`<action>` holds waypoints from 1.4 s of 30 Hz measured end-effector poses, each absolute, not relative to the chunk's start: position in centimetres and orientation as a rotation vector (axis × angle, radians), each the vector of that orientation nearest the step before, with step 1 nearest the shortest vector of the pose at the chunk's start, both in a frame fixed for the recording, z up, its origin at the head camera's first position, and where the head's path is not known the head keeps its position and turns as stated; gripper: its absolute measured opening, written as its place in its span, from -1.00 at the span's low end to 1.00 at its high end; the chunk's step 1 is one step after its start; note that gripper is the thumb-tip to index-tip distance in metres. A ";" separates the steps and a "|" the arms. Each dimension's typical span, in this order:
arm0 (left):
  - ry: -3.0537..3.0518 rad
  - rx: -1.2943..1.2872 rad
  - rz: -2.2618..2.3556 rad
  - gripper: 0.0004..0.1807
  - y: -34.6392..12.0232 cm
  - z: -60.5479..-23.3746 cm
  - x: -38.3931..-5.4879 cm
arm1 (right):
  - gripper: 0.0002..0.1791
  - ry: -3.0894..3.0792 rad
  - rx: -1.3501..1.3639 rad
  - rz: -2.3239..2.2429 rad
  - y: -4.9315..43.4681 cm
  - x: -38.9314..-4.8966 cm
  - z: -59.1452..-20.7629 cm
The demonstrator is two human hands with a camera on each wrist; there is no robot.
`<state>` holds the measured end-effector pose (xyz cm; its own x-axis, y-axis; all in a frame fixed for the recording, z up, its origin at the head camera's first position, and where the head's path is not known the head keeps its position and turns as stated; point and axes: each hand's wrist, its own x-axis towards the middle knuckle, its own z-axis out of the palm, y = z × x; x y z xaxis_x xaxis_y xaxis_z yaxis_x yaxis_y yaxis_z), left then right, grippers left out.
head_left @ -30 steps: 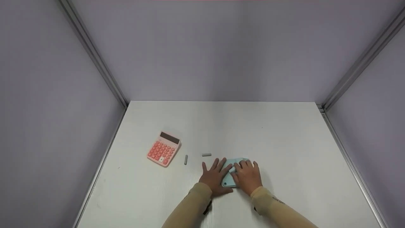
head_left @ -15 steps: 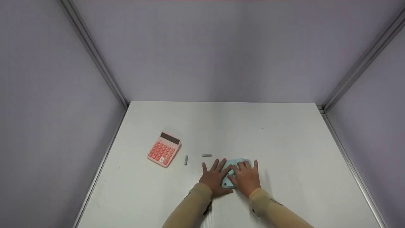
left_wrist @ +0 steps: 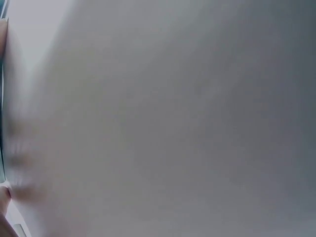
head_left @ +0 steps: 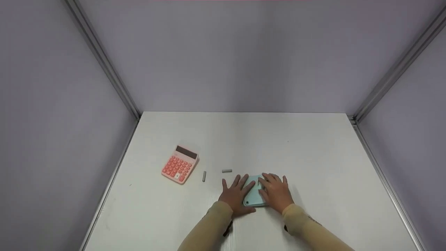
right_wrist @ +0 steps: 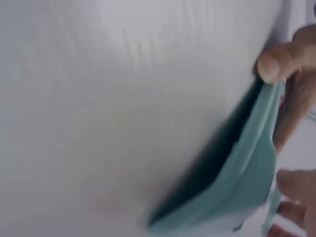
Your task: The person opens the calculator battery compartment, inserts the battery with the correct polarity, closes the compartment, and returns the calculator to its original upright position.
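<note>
A flat pale-teal thing with rounded corners and a small dark round spot (head_left: 253,199) lies on the table between the hands. My left hand (head_left: 234,197) rests along its left side, fingers spread and straight. The right hand (head_left: 277,195) covers its right side, with fingers bent over the far right part. In the right wrist view, the teal body (right_wrist: 244,185) shows a sloping edge. There, a thin teal piece (right_wrist: 271,213) stands between the right thumb (right_wrist: 296,182) and fingers. The left wrist view is mostly blurred table.
A pink calculator (head_left: 180,164) lies face up at the left. Two small grey battery-like cylinders (head_left: 204,176) lie between it and the hands, the other cylinder (head_left: 227,170) just beyond the left fingertips. Walls (head_left: 223,55) enclose the table's back and sides.
My right hand has shifted right and uncovered more of the teal thing's near face, where a pale raised piece showed under its fingers before. The left hand stays in place.
</note>
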<state>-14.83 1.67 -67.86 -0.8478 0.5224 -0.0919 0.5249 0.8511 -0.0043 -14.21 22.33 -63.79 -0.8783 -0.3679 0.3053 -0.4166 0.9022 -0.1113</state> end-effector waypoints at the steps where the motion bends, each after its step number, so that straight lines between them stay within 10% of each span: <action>1: 2.930 0.826 -0.040 0.11 1.7 -67.7 -14.8 | -0.52 -2.790 0.600 0.294 22.7 -14.3 -63.6; 42: 2.879 0.886 0.145 0.10 1.1 -68.5 -15.3 | -0.36 -2.980 0.830 1.047 27.8 -15.4 -64.2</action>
<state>-15.30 1.15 -68.52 -0.8202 0.5646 -0.0922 0.5525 0.8236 0.1285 -15.43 27.80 -64.16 -0.8635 -0.5019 0.0493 -0.4224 0.6663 -0.6145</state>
